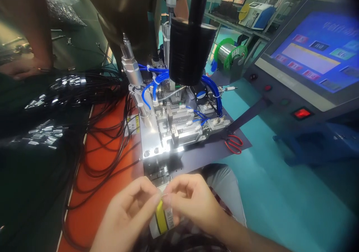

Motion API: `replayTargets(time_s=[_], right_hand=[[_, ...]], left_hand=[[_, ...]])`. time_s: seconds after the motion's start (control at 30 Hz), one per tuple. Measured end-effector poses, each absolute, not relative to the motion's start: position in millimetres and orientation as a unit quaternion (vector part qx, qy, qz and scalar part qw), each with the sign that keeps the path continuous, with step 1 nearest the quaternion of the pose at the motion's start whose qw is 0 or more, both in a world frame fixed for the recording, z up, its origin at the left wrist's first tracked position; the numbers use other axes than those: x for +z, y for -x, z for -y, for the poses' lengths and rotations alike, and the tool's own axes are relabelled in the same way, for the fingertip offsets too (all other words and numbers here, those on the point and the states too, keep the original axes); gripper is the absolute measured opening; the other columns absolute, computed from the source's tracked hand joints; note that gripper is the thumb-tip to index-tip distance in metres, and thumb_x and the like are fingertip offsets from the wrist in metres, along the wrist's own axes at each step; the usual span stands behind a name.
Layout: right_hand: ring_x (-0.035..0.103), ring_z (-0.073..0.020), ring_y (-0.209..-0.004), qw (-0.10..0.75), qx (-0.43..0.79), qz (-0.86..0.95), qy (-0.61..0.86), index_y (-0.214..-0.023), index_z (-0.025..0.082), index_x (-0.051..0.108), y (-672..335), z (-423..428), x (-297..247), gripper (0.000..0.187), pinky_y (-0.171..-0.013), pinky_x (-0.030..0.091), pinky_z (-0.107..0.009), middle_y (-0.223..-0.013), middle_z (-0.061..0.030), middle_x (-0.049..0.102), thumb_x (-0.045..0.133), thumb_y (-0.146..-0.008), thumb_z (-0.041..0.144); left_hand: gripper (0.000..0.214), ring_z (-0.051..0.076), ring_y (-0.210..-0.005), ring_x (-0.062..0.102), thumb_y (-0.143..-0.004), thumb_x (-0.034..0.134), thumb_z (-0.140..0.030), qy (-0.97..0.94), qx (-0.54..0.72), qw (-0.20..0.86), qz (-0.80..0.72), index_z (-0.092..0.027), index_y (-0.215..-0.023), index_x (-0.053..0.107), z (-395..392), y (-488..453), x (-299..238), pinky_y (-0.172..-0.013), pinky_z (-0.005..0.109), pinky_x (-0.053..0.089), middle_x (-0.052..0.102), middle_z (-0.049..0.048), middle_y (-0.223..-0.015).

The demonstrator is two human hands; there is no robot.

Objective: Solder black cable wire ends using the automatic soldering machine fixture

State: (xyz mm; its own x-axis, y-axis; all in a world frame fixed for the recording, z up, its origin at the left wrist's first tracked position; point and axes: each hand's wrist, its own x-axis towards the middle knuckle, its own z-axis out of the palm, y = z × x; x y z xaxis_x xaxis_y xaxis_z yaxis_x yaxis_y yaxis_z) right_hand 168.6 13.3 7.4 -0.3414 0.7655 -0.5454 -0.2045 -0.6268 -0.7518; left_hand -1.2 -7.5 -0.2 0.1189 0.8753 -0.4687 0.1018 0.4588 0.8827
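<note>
My left hand [130,210] and my right hand [193,201] meet at the bottom centre, thumbs and forefingers pinched with the fingertips almost touching. Whatever sits between the fingertips is too small and covered to make out. Just beyond them stands a metal bench machine [179,128] with blue air tubes [215,91], cylinders and a bright steel plate [153,147]. Below the fingertips a white and yellow label [162,218] with printed characters shows, partly covered by my hands.
Black cables [103,162] run over the orange mat [84,214] at left, with bundled cables bearing shiny metal ends. Red-handled scissors [234,144] lie right of the machine. A solder wire spool [230,53] and a touchscreen panel [316,53] stand beyond. Another person's hand [28,66] rests upper left.
</note>
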Motion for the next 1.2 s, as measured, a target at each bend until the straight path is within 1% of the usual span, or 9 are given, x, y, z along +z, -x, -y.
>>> replayTargets(time_s=[0.17,0.43,0.53,0.67,0.77,0.87,0.97,1.03,1.2], right_hand=[[0.053,-0.0076,-0.038,0.337,0.733,0.311,0.503,-0.064,0.014,0.064,-166,-11,5,0.039,-0.039,0.039,-0.018,-0.051,0.0048,0.061,0.091,-0.053,0.040],[0.054,-0.0090,-0.039,0.352,0.685,0.382,0.511,-0.072,0.015,0.065,-166,-3,-3,0.013,-0.038,0.039,-0.018,-0.052,0.0046,0.059,0.072,-0.072,0.026],[0.056,-0.0098,-0.045,0.408,0.561,0.487,0.531,-0.083,0.015,0.072,-170,3,-7,0.008,-0.043,0.043,-0.020,-0.060,0.0008,0.065,0.071,-0.077,0.021],[0.068,-0.0153,-0.065,0.485,0.363,0.649,0.459,-0.101,0.016,0.077,-175,9,-10,0.018,-0.060,0.056,-0.024,-0.083,-0.0082,0.077,0.066,-0.086,0.012],[0.073,-0.0178,-0.078,0.499,0.304,0.708,0.395,-0.106,0.016,0.075,-175,9,-15,0.022,-0.070,0.059,-0.026,-0.090,-0.0106,0.078,0.061,-0.091,0.009],[0.073,-0.0178,-0.078,0.499,0.264,0.726,0.393,-0.102,0.018,0.074,-172,8,-19,0.019,-0.072,0.058,-0.026,-0.089,-0.0086,0.079,0.063,-0.090,0.009],[0.067,-0.0148,-0.065,0.505,0.291,0.683,0.441,-0.086,0.018,0.070,-166,7,-19,0.009,-0.063,0.054,-0.024,-0.077,-0.0054,0.074,0.064,-0.088,0.011],[0.060,-0.0121,-0.057,0.485,0.342,0.645,0.483,-0.079,0.018,0.065,-161,8,-15,0.010,-0.056,0.049,-0.022,-0.072,-0.0030,0.069,0.063,-0.087,0.014],[0.049,-0.0107,-0.054,0.389,0.474,0.559,0.558,-0.076,0.018,0.060,-149,13,-2,0.015,-0.053,0.040,-0.023,-0.063,0.0024,0.056,0.058,-0.089,0.024]], left_hand=[[0.045,0.006,-0.044,0.028,-0.074,0.074,-0.063,-0.402,0.307,0.632,-0.587,-0.020,-0.071,0.060,7,0,0,-0.042,0.018,0.023,0.036,-0.0095,-0.048],[0.047,0.007,-0.048,0.031,-0.076,0.071,-0.064,-0.369,0.302,0.671,-0.568,-0.020,-0.074,0.056,10,3,-9,-0.047,0.020,0.025,0.041,-0.0083,-0.053],[0.043,0.008,-0.049,0.032,-0.080,0.070,-0.061,-0.346,0.318,0.679,-0.564,-0.021,-0.076,0.055,10,2,-8,-0.049,0.021,0.026,0.041,-0.0086,-0.053],[0.041,0.008,-0.048,0.031,-0.082,0.069,-0.059,-0.333,0.326,0.673,-0.574,-0.022,-0.075,0.054,8,0,-4,-0.049,0.021,0.026,0.041,-0.0089,-0.049],[0.041,0.008,-0.048,0.030,-0.082,0.069,-0.059,-0.325,0.329,0.677,-0.573,-0.022,-0.074,0.052,8,-1,-2,-0.050,0.022,0.026,0.040,-0.0091,-0.048],[0.043,0.008,-0.047,0.029,-0.082,0.068,-0.061,-0.320,0.328,0.680,-0.572,-0.022,-0.074,0.052,9,0,-2,-0.051,0.022,0.026,0.040,-0.0092,-0.047],[0.043,0.008,-0.048,0.029,-0.080,0.070,-0.061,-0.319,0.327,0.683,-0.570,-0.022,-0.074,0.053,11,0,-1,-0.051,0.022,0.027,0.040,-0.0091,-0.046],[0.043,0.008,-0.049,0.029,-0.079,0.071,-0.061,-0.314,0.336,0.686,-0.564,-0.022,-0.075,0.054,11,-1,1,-0.051,0.021,0.027,0.040,-0.0090,-0.047],[0.043,0.009,-0.051,0.031,-0.072,0.077,-0.061,-0.275,0.359,0.691,-0.563,-0.021,-0.078,0.061,9,-6,10,-0.050,0.020,0.031,0.039,-0.0084,-0.048]])
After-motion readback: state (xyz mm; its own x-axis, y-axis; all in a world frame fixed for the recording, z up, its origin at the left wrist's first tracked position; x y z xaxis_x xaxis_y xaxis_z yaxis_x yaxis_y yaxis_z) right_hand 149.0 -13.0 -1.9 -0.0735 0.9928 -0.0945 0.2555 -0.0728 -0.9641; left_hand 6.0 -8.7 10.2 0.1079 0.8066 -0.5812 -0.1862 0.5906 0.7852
